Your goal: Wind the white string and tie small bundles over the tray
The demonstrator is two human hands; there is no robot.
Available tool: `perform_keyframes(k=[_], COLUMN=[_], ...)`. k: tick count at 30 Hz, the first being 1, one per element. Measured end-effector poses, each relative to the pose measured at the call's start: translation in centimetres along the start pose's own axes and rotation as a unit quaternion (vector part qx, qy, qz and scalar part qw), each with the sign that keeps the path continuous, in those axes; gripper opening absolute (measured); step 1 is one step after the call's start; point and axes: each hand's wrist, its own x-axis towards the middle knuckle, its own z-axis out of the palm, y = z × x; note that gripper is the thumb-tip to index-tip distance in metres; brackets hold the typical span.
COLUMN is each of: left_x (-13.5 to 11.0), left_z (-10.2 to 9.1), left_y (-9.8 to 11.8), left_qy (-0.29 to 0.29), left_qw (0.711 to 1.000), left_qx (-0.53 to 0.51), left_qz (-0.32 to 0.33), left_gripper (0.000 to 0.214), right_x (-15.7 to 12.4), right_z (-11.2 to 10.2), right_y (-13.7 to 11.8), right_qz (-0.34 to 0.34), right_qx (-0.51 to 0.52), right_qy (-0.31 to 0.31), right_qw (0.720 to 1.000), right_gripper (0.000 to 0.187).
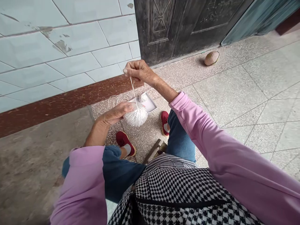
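Observation:
My left hand [117, 113] is closed around a white ball of string [136, 117], held out above my knees. My right hand [138, 71] is raised above it, fingers pinched on a white strand [133, 90] that runs taut down to the ball. Both arms wear pink sleeves. I am seated, with blue trousers, red shoes and a checked apron below.
On the terrazzo floor under the ball lies a flat white box [150, 104] with a smaller white bundle [142, 97] and loose string [112, 101] beside it. A dark metal door [178, 28] stands ahead, a brown ball [211, 58] near it. A tiled wall [58, 47] is at left.

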Motion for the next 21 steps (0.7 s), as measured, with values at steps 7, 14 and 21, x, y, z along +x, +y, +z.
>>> perform_keyframes(k=[7,14,21], left_x=[0.3,1.4,3.9], left_z=[-0.4,-2.7,-2.6], left_y=[2.1,4.3,2.7], left_qy=[0.151,0.301,0.299], left_qw=[0.982,0.939,0.945], left_qx=[-0.097,-0.136,-0.102], left_qz=[0.061,0.094,0.088], left_gripper=[0.097,0.102,0.095], right_x=[-1.5,-4.9,-5.2], right_z=[-2.4,-2.1,1.4], right_y=[1.6,1.9,2.7], right_qz=[-0.007,-0.03,-0.002], right_qx=[-0.153,0.056,0.037], right_qy=[0.001,-0.082,-0.044], right_qw=[0.988,0.995,0.998], right_gripper=[0.017,0.08,0.082])
